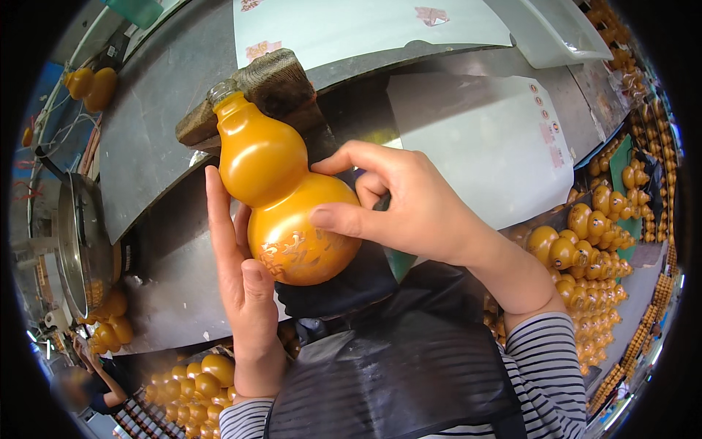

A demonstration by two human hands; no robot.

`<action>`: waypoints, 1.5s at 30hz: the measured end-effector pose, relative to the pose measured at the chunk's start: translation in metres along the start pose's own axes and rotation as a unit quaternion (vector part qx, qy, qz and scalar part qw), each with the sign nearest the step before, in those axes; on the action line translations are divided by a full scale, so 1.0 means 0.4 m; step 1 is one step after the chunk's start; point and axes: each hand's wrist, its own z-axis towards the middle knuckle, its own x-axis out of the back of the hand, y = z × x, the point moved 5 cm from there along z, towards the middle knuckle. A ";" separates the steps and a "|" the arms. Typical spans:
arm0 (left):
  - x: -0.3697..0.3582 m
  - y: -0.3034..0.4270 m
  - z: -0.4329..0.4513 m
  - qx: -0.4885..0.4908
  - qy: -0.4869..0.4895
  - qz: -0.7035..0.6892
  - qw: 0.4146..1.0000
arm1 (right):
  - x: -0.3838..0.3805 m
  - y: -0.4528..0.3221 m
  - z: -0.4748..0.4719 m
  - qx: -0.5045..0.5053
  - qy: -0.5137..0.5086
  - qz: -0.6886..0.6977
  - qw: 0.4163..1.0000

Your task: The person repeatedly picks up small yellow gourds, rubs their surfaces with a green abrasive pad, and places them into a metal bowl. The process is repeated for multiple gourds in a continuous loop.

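A glossy orange-yellow gourd-shaped bottle lies tilted before me, its clear glass neck against a worn block support. Lettering decals mark its lower bulb. My left hand cradles the bottle's left side, with the thumb by the lower bulb. On the other side, my right hand lays its thumb on the lower bulb and its forefinger at the waist. A dark green piece shows beneath the right hand; whether that hand holds it, I cannot tell. Dark cloth lies under the bottle's base.
Decal sheets lie on the metal table, near a white plastic tub. Many similar bottles stand at right, more at lower left. A lidded pan is at left. Another person works at lower left.
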 end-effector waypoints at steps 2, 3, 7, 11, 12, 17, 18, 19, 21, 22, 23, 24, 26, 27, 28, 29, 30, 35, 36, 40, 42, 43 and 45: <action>0.000 0.009 0.007 -0.004 0.028 0.016 0.999 | 0.000 0.000 0.004 0.006 -0.006 -0.022 1.000; -0.006 0.009 0.009 0.011 0.023 0.021 0.999 | -0.001 0.006 0.008 0.002 -0.014 0.005 1.000; -0.020 0.014 0.012 0.055 0.039 -0.020 0.998 | 0.000 0.040 0.034 0.015 -0.021 0.099 0.995; -0.023 0.025 0.030 0.051 0.021 -0.045 0.997 | 0.056 0.083 0.038 -0.110 0.110 0.274 0.949; -0.022 0.023 0.031 0.058 0.033 -0.055 0.996 | 0.062 0.073 0.025 -0.099 0.134 0.344 0.924; -0.027 0.023 0.024 0.034 0.020 0.047 0.998 | -0.005 -0.064 -0.095 0.282 0.157 -0.045 0.945; -0.024 0.022 0.024 0.032 0.020 0.013 0.999 | -0.037 -0.077 -0.109 0.338 0.145 -0.114 0.923; -0.019 0.021 0.026 0.033 0.026 -0.021 0.999 | -0.063 -0.072 -0.112 0.349 0.162 -0.132 0.913; -0.015 0.016 0.029 0.022 0.017 0.055 0.998 | -0.053 -0.045 -0.104 0.335 0.204 -0.139 0.909; -0.013 0.014 0.030 0.015 0.015 0.089 0.996 | -0.040 -0.024 -0.096 0.301 0.243 -0.078 0.919; -0.013 0.010 0.031 0.013 0.014 0.122 0.992 | -0.027 -0.012 -0.089 0.291 0.250 -0.062 0.921; -0.012 0.008 0.030 0.016 0.013 0.118 0.993 | -0.020 -0.003 -0.083 0.278 0.262 -0.057 0.922; -0.012 0.006 0.029 0.020 0.019 0.104 0.994 | 0.002 0.009 -0.075 0.225 0.271 -0.041 0.935; -0.014 0.006 0.028 0.022 0.021 0.099 0.995 | 0.010 0.031 -0.062 0.128 0.243 0.040 0.961; -0.016 0.007 0.027 0.023 0.020 0.089 0.996 | 0.009 0.011 -0.066 0.183 0.225 0.041 0.956; -0.018 0.008 0.026 0.026 0.023 0.079 0.996 | 0.009 -0.007 -0.073 0.227 0.210 0.046 0.950; -0.019 0.009 0.024 0.033 0.029 0.071 0.997 | 0.000 -0.030 -0.075 0.299 0.176 0.009 0.938; -0.021 0.009 0.026 0.033 0.023 0.068 0.997 | -0.007 -0.035 -0.049 0.275 0.182 -0.053 0.943; -0.020 0.010 0.026 0.031 0.023 0.077 0.996 | -0.007 -0.033 -0.052 0.273 0.196 -0.042 0.941; -0.018 0.007 0.027 0.027 0.023 0.072 0.997 | -0.027 -0.047 -0.079 0.361 0.218 -0.098 0.901; -0.017 0.004 0.026 0.037 0.027 0.070 0.996 | -0.038 -0.049 -0.103 0.403 0.244 -0.108 0.875; -0.019 0.004 0.026 0.029 0.016 0.081 0.996 | -0.036 -0.036 -0.105 0.365 0.275 -0.106 0.883; -0.019 0.005 0.026 0.016 0.013 0.106 0.994 | -0.028 -0.008 -0.116 0.300 0.332 -0.060 0.892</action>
